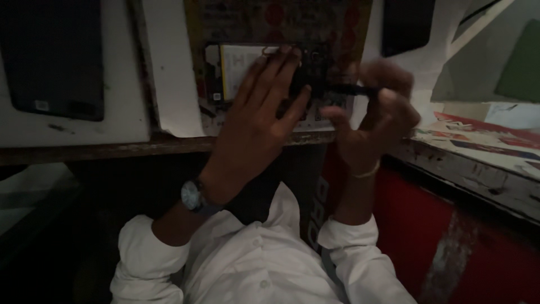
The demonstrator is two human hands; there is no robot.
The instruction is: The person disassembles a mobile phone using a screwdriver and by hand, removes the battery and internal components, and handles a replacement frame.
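Head view, dim light: the left hand [256, 121] lies flat, fingers spread, pressing an opened phone [253, 76] on the white bench [79, 126], while the right hand [374, 121], just right of it, pinches a dark slender tool [343, 90] pointing leftward into the phone.

Counted two hands, mine: left hand [256, 121] spread flat, right hand [374, 121] pinching one thin dark tool [343, 89]. One opened phone [253, 76] lay under them on the tabletop [169, 84]. Two dark phones lay apart: one far left [53, 56], one upper right [408, 25]. One wristwatch [193, 196], one bracelet [367, 170].
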